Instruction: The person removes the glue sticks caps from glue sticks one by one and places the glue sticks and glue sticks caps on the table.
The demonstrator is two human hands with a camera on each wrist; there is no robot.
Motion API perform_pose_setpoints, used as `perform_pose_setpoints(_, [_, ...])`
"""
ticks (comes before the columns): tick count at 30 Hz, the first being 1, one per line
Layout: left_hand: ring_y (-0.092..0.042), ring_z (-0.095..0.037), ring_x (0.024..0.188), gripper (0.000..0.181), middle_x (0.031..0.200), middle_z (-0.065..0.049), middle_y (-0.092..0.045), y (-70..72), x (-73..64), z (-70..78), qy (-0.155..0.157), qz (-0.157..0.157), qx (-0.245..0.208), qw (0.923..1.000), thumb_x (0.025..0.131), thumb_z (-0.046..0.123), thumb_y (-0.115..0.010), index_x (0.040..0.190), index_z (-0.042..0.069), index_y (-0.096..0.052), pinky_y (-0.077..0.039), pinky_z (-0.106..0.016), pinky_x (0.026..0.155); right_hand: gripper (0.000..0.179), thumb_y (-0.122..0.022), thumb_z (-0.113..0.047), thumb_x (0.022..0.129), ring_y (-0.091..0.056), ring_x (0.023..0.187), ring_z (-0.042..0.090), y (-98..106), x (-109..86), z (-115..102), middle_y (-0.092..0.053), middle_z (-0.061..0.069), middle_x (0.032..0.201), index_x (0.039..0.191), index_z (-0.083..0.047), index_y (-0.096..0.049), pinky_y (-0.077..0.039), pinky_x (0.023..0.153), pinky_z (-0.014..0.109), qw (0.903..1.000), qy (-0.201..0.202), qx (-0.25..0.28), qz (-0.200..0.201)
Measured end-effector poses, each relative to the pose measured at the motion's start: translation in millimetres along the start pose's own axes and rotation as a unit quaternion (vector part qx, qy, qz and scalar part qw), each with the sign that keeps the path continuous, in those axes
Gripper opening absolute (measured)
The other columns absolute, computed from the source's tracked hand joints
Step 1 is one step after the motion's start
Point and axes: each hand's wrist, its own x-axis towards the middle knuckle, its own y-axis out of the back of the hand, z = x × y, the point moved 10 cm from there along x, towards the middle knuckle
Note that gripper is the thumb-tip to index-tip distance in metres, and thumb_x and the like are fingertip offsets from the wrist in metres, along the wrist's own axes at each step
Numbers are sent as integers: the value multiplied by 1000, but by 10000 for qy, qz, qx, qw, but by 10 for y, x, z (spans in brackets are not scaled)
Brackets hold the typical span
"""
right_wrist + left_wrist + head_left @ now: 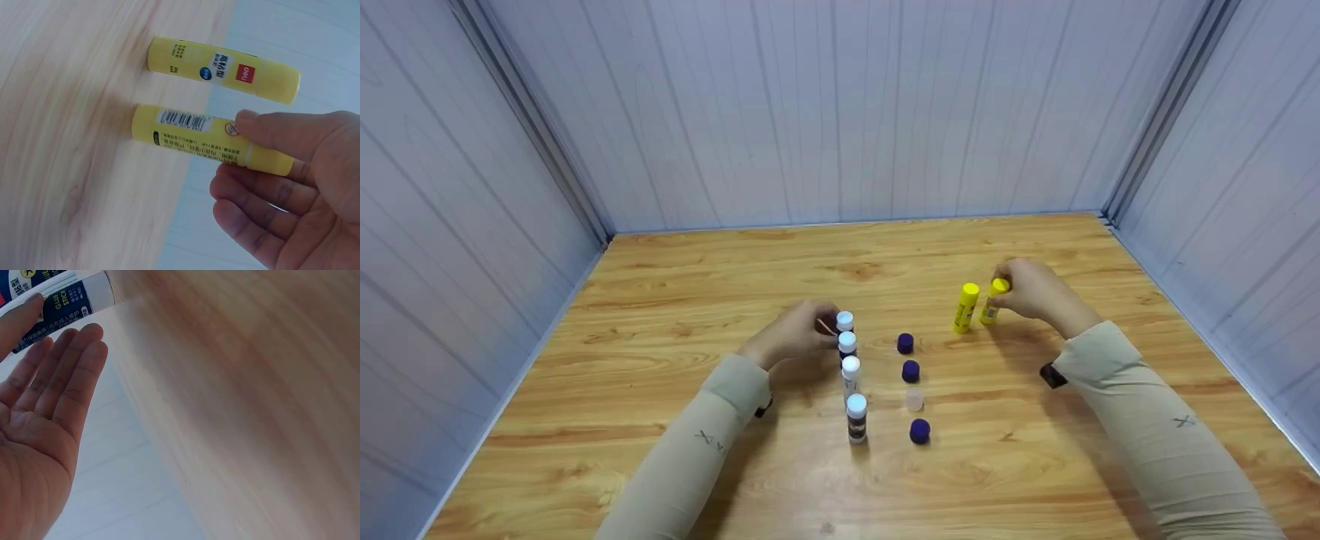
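Observation:
My left hand (799,330) is at the far end of a row of upright glue sticks with white caps. In the left wrist view its thumb lies on the navy label of a glue stick (64,305), with the fingertips along the other side. On the right, my right hand (1031,292) pinches a yellow glue stick (185,135) near its capped end between thumb and fingers. A second yellow glue stick (966,309) stands upright just left of it, printed with a red brand square. Both yellow sticks are close together.
Nearer the body, the row continues with a paler glue stick (851,379) and a dark-labelled one (856,420). Small dark purple caps (911,371) and a translucent cap (914,400) form a line right of it. Panel walls (840,112) enclose the wooden table (697,277).

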Motion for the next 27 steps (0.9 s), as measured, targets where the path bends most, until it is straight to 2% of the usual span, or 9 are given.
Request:
perform_pose_setpoints(5, [-71, -25, 112, 25, 118, -9, -76, 113, -41, -25, 152, -4, 253, 9996, 100, 10, -78, 124, 6, -74, -60, -44, 103, 25, -75, -8, 100, -68, 93, 36, 137, -44, -57, -73, 26, 110, 119, 8, -70, -58, 82, 52, 9992, -58, -139, 375])
perform_pose_setpoints(9, [-71, -30, 114, 28, 121, -15, -75, 263, -62, 31, 212, 162, 580, 9980, 104, 9, -70, 130, -2, -70, -60, -46, 101, 30, -74, -5, 100, -72, 102, 45, 288, -108, -195, -73, 32, 118, 126, 10, -69, -61, 88, 58, 9936, 183, -271, 1079])
perform_pose_setpoints(12, [-71, -33, 118, 30, 127, -19, -74, 394, -82, 107, 262, 511, 768, 9954, 106, 9, -64, 133, -3, -69, -61, -47, 100, 29, -74, -2, 100, -74, 103, 47, 399, -180, -335, -74, 32, 118, 126, 11, -69, -62, 89, 59, 9804, 601, -230, 1860])
perform_pose_setpoints(15, [-71, -36, 120, 31, 133, -21, -72, 541, -120, 240, 172, 1184, 990, 9879, 108, 12, -63, 135, -1, -68, -62, -48, 99, 28, -78, -1, 98, -75, 102, 48, 492, -286, -514, -76, 31, 115, 123, 11, -71, -62, 89, 59, 9546, 1230, -138, 2711])
perform_pose_setpoints(18, [-72, -37, 119, 33, 135, -21, -70, 658, -187, 468, -224, 2004, 1371, 9698, 107, 16, -66, 136, -1, -66, -63, -48, 96, 29, -82, 0, 94, -75, 101, 47, 546, -417, -704, -77, 29, 112, 121, 9, -73, -63, 89, 59, 9220, 1896, 59, 3374])
perform_pose_setpoints(21, [-75, -35, 96, 39, 135, -21, -69, 696, -269, 739, -727, 2611, 1830, 9450, 107, 21, -69, 137, -2, -63, -65, -47, 80, 30, -85, 2, 91, -77, 99, 43, 559, -526, -883, -78, 26, 110, 118, 8, -74, -64, 87, 57, 8928, 2476, 368, 3746])
perform_pose_setpoints(24, [-70, -31, 80, 43, 133, -20, -69, 659, -322, 977, -1110, 2883, 2241, 9243, 106, 27, -70, 137, -2, -62, -63, -45, 69, 30, -87, 2, 89, -79, 98, 40, 538, -604, -1045, -79, 24, 109, 115, 7, -74, -65, 86, 52, 8714, 2906, 659, 3897])
perform_pose_setpoints(25, [-69, -30, 78, 44, 131, -20, -69, 633, -329, 1045, -1208, 2895, 2358, 9198, 105, 29, -71, 136, -2, -62, -63, -44, 69, 30, -87, 2, 88, -79, 98, 39, 523, -623, -1091, -80, 23, 109, 115, 7, -74, -66, 88, 49, 8669, 3001, 760, 3906])
perform_pose_setpoints(27, [-70, -29, 84, 47, 128, -19, -70, 569, -341, 1167, -1379, 2892, 2634, 9099, 105, 31, -72, 136, -2, -62, -64, -42, 73, 31, -88, 2, 88, -79, 99, 37, 486, -653, -1173, -80, 22, 110, 115, 7, -74, -65, 92, 37, 8620, 3115, 999, 3872])
